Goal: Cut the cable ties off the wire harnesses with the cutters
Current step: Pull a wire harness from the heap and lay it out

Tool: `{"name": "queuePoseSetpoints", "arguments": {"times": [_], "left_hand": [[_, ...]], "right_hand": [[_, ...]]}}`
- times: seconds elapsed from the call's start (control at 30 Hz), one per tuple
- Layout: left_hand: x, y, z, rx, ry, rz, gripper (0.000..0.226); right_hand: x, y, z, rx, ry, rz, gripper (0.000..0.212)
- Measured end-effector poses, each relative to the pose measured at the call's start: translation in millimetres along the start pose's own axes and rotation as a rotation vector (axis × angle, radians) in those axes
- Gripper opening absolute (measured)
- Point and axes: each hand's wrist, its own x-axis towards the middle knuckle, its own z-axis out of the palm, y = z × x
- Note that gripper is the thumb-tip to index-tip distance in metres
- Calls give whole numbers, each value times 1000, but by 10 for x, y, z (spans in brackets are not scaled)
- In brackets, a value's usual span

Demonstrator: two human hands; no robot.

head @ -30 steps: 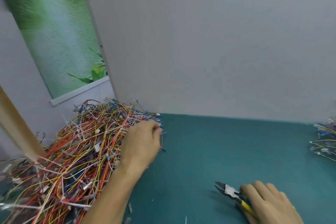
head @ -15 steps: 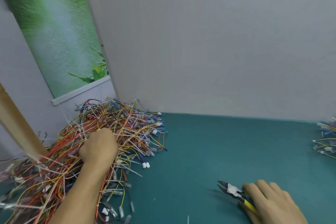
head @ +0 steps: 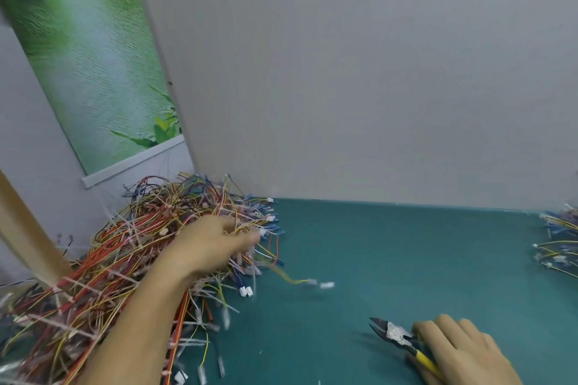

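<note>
A big tangled pile of wire harnesses (head: 103,275), red, yellow and blue with white cable ties and connectors, covers the left of the teal table. My left hand (head: 209,247) is blurred at the pile's right edge and grips a harness there; a yellow wire with white connectors (head: 312,283) trails out to the right. My right hand (head: 463,350) rests at the lower right and holds the yellow-handled cutters (head: 397,336), jaws slightly apart and pointing left, low over the table.
A second, smaller heap of harnesses (head: 560,244) lies at the right edge. The teal table top (head: 391,259) meets a grey wall behind. A wooden post (head: 28,237) leans at the far left. A few cut tie scraps (head: 219,366) lie near the front.
My left hand moved from the middle of the pile to its right edge, dragging wires rightward. The right hand with the cutters stayed nearly still.
</note>
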Motion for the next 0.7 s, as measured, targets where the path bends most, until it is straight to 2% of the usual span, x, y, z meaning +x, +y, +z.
{"name": "queuePoseSetpoints", "arguments": {"times": [0.03,0.1,0.17,0.2,0.23,0.3,0.4,0.53,0.63,0.7], "left_hand": [[-11,-28,0,274,28,-42,48],[13,0,-84,566,286,-116,56],[100,88,-182,602,600,-6,43],[182,143,-210,525,695,116,33],[286,215,-220,436,724,227,24],[552,357,-195,374,659,300,16],[976,491,-94,517,502,225,17],[1393,379,10,774,389,54,25],[1529,208,49,773,356,-60,26],[1570,128,64,740,354,-96,26]], "right_hand": [[7,-5,-5,1,4,6,61],[21,-16,-19,-10,9,12,56],[25,-24,-18,-10,16,15,56],[19,-22,-7,1,22,17,62],[12,-29,0,7,37,21,67],[13,-59,3,-1,69,42,66],[12,-93,18,-47,116,87,40],[16,-103,11,-47,84,104,32],[21,-98,20,-69,101,95,28],[13,-84,36,-79,118,66,34]]}}
